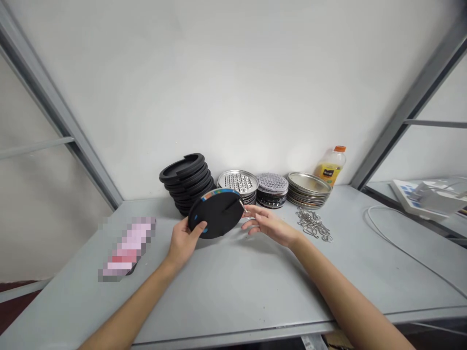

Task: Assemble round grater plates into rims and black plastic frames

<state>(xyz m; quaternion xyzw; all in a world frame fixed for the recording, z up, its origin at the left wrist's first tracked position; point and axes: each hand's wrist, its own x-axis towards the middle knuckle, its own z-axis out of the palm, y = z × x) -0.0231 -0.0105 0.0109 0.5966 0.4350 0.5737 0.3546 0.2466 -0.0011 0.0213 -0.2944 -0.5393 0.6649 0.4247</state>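
Observation:
My left hand point(187, 240) grips a round black disc point(219, 216) by its left edge, with the thumb on the flat black face. The disc is tilted up above the table, and a colourful band shows along its upper rim. My right hand point(270, 225) is at the disc's right edge. Its fingertips pinch a small metal wire clip point(245, 210) against the rim, though the exact hold is partly hidden. Behind the disc stand a stack of black rings point(188, 182) and a stack of metal grater discs point(239, 181).
Farther right are a stack of patterned discs point(272, 183), a stack of shallow metal lids point(310, 183) and a pile of wire clips point(314, 224). A bottle with an orange cap point(331, 165) stands at the wall. A blurred pink item point(129, 248) lies left; a white cable point(397, 243) runs right.

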